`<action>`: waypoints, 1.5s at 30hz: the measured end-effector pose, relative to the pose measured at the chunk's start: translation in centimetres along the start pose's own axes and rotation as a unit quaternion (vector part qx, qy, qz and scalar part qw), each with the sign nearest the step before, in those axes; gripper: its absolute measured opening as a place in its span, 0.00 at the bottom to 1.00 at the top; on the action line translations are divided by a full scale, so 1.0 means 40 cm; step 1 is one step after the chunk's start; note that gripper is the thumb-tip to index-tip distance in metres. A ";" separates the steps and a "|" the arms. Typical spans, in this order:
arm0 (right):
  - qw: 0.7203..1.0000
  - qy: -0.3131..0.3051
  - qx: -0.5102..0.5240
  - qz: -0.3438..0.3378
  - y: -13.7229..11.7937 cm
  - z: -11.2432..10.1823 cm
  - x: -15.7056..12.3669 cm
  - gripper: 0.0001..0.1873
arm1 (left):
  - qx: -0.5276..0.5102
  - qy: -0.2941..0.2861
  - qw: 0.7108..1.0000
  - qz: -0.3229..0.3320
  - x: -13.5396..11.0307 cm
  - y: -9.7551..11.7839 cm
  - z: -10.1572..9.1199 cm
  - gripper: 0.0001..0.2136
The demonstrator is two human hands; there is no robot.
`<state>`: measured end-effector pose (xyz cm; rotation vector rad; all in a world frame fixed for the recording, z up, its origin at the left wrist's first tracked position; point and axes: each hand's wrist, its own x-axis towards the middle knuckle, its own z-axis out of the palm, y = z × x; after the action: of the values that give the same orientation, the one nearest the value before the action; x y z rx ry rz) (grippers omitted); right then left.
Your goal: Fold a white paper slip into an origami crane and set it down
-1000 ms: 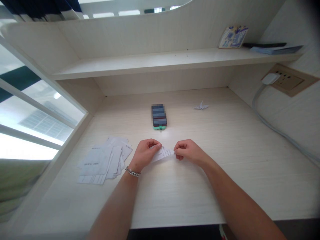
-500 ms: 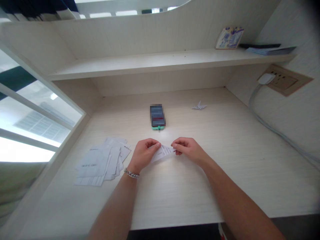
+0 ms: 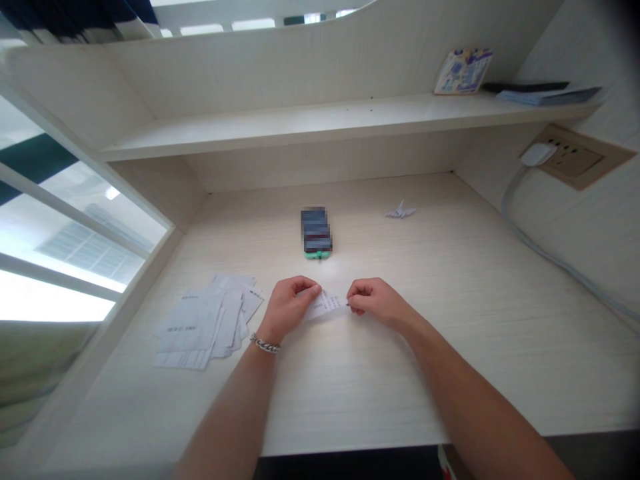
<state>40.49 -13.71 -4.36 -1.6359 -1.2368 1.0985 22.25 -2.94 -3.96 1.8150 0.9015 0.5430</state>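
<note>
Pinching a printed paper slip (image 3: 325, 305) between the closed left hand (image 3: 290, 308) and right hand (image 3: 377, 303)

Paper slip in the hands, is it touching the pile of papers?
No, the left hand and right hand hold the printed paper slip apart from the pile of papers.

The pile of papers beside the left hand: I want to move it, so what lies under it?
The overlapping printed sheets rest on the pale wood-grain desk, which shows around their edges. Lower sheets show only along their edges; whatever lies directly beneath the pile is covered and cannot be seen.
</note>
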 end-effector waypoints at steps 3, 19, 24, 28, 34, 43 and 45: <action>0.998 0.030 0.046 0.010 0.005 -0.016 0.001 0.04 | -0.034 0.040 0.998 -0.020 0.006 -0.009 -0.014 0.14; 0.994 0.002 0.109 -0.012 -0.010 0.039 0.005 0.09 | -0.006 -0.119 0.993 0.002 -0.016 0.028 0.027 0.08; 0.986 0.028 0.163 0.004 -0.008 -0.001 0.005 0.11 | -0.011 -0.135 0.991 -0.007 -0.015 0.029 0.016 0.07; 0.986 0.027 0.163 0.014 -0.008 -0.020 0.000 0.12 | -0.020 -0.158 0.987 -0.020 -0.016 0.035 0.005 0.07; 0.987 0.027 0.159 0.018 -0.014 -0.030 -0.008 0.12 | -0.022 -0.158 0.987 -0.019 -0.019 0.041 -0.021 0.06; 0.992 0.012 0.127 -0.008 -0.009 -0.002 -0.004 0.10 | -0.055 -0.097 0.994 0.003 -0.018 0.046 0.010 0.09; 0.994 -0.001 0.110 -0.013 -0.014 0.017 -0.002 0.09 | -0.034 -0.112 0.993 0.014 -0.020 0.048 0.030 0.09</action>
<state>39.68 -13.61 -4.02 -1.4476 -1.0932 1.1771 23.26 -4.70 -2.65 1.7870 0.6981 0.3729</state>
